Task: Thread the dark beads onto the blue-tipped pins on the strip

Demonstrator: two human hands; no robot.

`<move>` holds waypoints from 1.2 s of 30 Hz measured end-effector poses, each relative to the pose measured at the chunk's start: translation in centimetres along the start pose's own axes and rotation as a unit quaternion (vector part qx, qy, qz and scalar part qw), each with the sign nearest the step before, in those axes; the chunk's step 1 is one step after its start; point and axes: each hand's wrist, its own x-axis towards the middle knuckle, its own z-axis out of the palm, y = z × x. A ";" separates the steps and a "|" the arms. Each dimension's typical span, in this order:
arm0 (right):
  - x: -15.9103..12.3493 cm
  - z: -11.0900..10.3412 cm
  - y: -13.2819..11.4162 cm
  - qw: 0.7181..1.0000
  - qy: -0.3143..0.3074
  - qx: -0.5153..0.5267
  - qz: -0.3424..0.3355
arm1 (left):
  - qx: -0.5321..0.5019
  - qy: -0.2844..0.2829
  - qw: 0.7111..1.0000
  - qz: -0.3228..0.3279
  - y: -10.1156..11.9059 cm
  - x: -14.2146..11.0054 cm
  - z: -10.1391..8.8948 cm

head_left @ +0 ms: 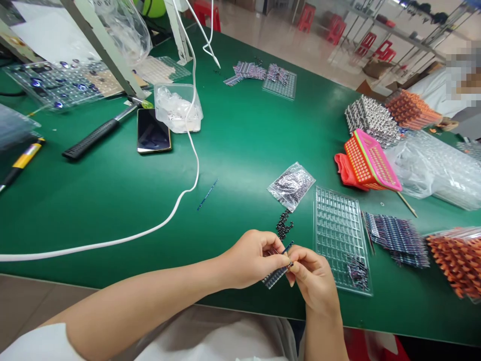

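Observation:
My left hand (pixel 250 258) is closed on a narrow dark blue strip of small parts (pixel 276 278), held over the table's near edge. The fingertips of my right hand (pixel 317 281) are pinched together at the strip's right edge, by a tiny dark piece too small to name. Just beyond my hands lie loose small black ring-like pieces (pixel 283 225). They spill beside a clear zip bag (pixel 292 185) of similar dark pieces. To the right is a clear plastic compartment tray (pixel 336 230) with a heap of small thin parts (pixel 357 272) in its near right corner.
Blue strips (pixel 398 240) and orange pieces (pixel 456 260) lie stacked at right, below a pink-and-orange basket (pixel 372 160). A white cable (pixel 165 220) crosses the left side, near a phone (pixel 152 133), a hammer (pixel 93 138) and a plastic tub (pixel 178 108).

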 end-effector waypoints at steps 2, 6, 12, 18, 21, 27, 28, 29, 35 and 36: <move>0.0 0.1 0.0 1.000 0.009 -0.001 0.000 | -0.019 0.010 1.000 -0.005 -0.1 0.1 0.0; 0.0 0.2 0.0 1.000 0.026 -0.012 -0.010 | -0.038 0.036 0.999 -0.011 -0.2 0.3 0.0; -0.2 0.2 0.4 0.997 0.061 -0.042 -0.016 | -0.043 0.039 0.998 -0.004 -0.2 0.4 0.1; -0.1 0.3 0.3 0.997 0.061 -0.038 -0.019 | -0.053 0.044 0.998 0.003 -0.2 0.4 0.2; -0.1 0.4 0.1 0.998 0.061 -0.027 -0.023 | -0.055 0.042 0.998 0.002 -0.3 0.3 0.1; -0.1 0.3 0.1 0.998 0.057 -0.015 -0.026 | -0.052 0.045 0.998 0.003 -0.2 0.3 0.1; -0.1 0.3 0.1 0.998 0.058 -0.016 -0.026 | -0.049 0.048 0.998 0.004 -0.2 0.3 0.1; -0.1 0.3 0.2 0.998 0.059 -0.017 -0.026 | -0.047 0.051 0.998 0.005 -0.2 0.3 0.1; -0.1 0.3 0.2 0.998 0.060 -0.017 -0.026 | -0.040 0.047 0.998 0.007 -0.5 0.3 0.1; -0.1 0.3 0.2 0.998 0.062 -0.017 -0.025 | -0.038 0.048 0.998 0.008 -0.6 0.3 0.1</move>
